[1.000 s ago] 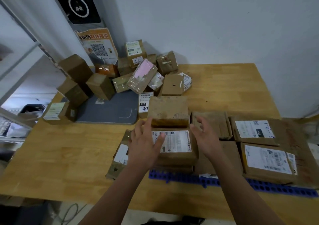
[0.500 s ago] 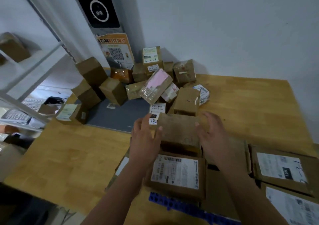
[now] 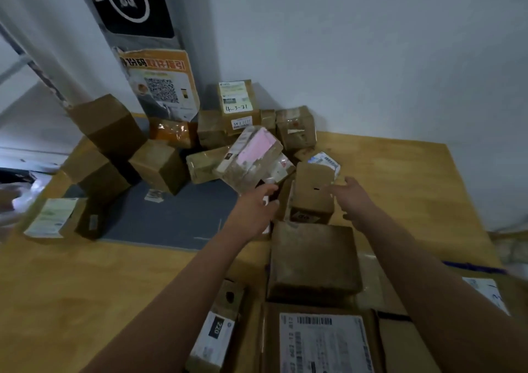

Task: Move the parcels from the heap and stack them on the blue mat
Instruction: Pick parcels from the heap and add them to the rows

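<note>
Parcels are heaped at a far corner of the surface, by a pale wall. Left hand and right hand are held open.

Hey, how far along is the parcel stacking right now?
Done: a labelled parcel and others lie stacked nearest the camera. In hand: nothing; left hand and right hand reach open toward a small brown box. To do: the heap by the wall.
</note>
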A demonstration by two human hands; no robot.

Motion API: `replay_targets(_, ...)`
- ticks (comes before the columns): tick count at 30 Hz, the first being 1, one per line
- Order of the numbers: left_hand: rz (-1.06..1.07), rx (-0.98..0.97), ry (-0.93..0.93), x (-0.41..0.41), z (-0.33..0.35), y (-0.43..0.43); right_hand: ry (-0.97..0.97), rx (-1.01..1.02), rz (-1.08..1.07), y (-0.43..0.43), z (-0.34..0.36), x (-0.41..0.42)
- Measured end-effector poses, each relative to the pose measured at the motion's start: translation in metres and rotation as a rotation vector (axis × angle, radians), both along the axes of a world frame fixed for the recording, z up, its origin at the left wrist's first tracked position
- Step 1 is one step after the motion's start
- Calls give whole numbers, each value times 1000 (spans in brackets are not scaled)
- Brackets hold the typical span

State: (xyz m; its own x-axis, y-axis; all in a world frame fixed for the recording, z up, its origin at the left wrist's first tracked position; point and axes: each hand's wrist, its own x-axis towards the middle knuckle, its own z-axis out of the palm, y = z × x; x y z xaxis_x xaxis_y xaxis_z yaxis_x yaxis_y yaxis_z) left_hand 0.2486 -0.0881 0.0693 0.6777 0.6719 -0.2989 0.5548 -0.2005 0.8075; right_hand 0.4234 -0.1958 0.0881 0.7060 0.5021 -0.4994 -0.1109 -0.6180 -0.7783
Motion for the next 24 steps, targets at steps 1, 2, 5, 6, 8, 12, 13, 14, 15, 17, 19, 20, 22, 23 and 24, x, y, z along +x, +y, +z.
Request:
replay_targets(1, -57, -7, 20, 10, -4, 6, 46, -33, -36, 4, -3, 6)
replay_targets(2, -111, 4, 33, 19, -8, 9, 86, -89, -63, 6, -7, 12)
replay_targets(5, -217, 1, 46, 41, -16, 16, 188, -183, -72, 8, -22, 22)
replay_targets(6, -244, -39, 53, 46, -19, 17, 220, -185, -64, 8, -25, 22)
replay_targets(8, -304, -114, 71, 54, -20, 18, 241, -165, -54, 8, -30, 21)
replay_targets(12, -343, -158, 23, 61, -19, 18, 217, -60, -78, 8, -34, 17)
replay_targets(13, -322, -152, 2, 61, -15, 17, 204, -20, -96, 7, -32, 17)
replay_targets(14, -296, -142, -24, 61, -11, 17, 189, 25, -116, 5, -30, 18)
replay_targets(15, -277, -121, -53, 62, -7, 16, 180, 78, -138, 1, -26, 19)
replay_targets(17, -273, -55, -92, 64, 5, 12, 186, 196, -195, -8, -17, 23)
replay_targets(19, -285, 6, -131, 68, 16, 6, 199, 307, -232, -21, -7, 25)
replay_targets(20, -281, 11, -155, 71, 22, 3, 213, 360, -247, -28, -3, 26)
replay_targets(22, -266, -5, -207, 76, 34, -5, 255, 460, -274, -44, 6, 28)
replay_targets(23, -259, -8, -222, 80, 38, -11, 266, 498, -283, -52, 10, 29)
replay_targets(24, -247, 1, -224, 83, 42, -17, 265, 524, -289, -61, 14, 29)
